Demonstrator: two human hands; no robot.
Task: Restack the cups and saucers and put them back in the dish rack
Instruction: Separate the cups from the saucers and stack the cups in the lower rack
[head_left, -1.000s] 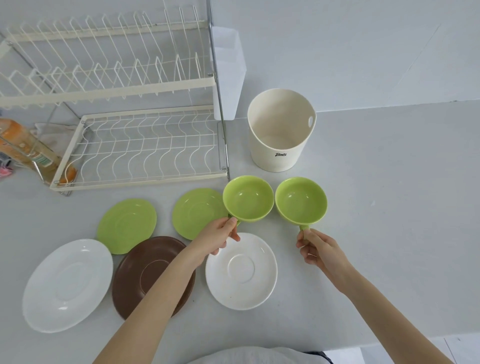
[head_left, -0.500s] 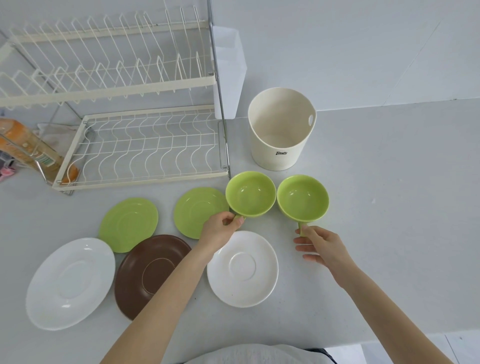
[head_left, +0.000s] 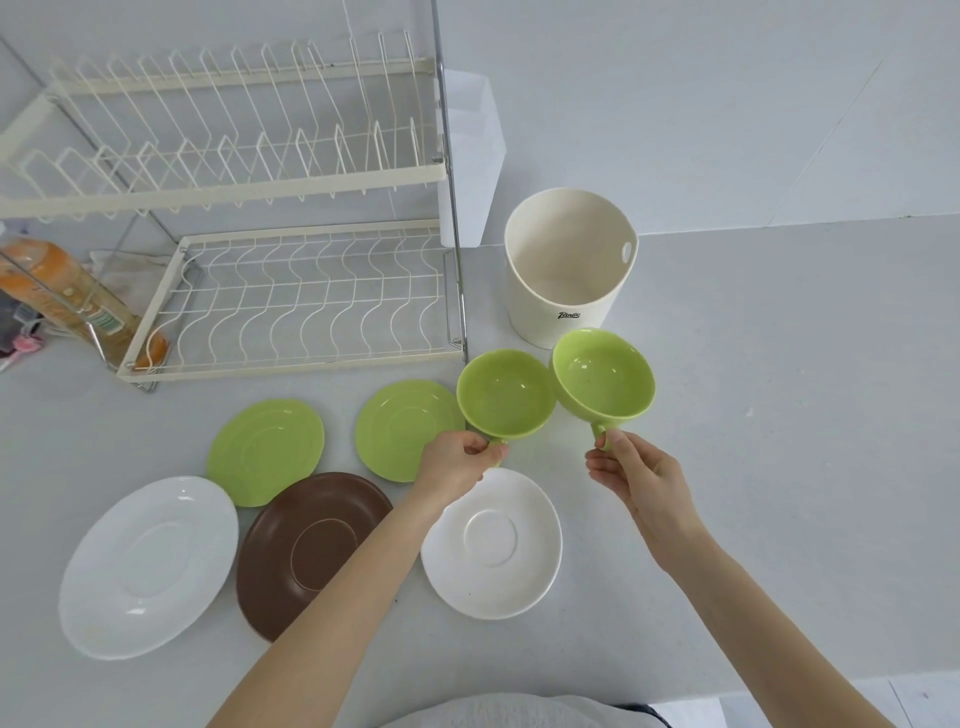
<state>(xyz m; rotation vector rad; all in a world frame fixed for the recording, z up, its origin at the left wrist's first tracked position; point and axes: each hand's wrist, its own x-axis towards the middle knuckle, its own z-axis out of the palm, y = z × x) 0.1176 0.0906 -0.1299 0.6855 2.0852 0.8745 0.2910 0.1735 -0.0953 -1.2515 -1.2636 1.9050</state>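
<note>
Green cups (head_left: 506, 394) side by side, handles pinched in both hands (head_left: 457, 460).

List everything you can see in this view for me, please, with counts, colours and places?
cups: 2, green, held side by side above the counter, in front of the tub.
green saucers: 2, flat on the counter in front of the rack.
white saucers: 2, one at the near left, one under the left hand.
brown saucer: 1, between the white ones.
dish rack: 1, cream wire, two tiers, back left.
tub: 1, cream, right of the rack.
packet: 1, orange, left of the rack.
left hand: holds the left cup's handle.
right hand: pinches the right cup's handle.
</note>
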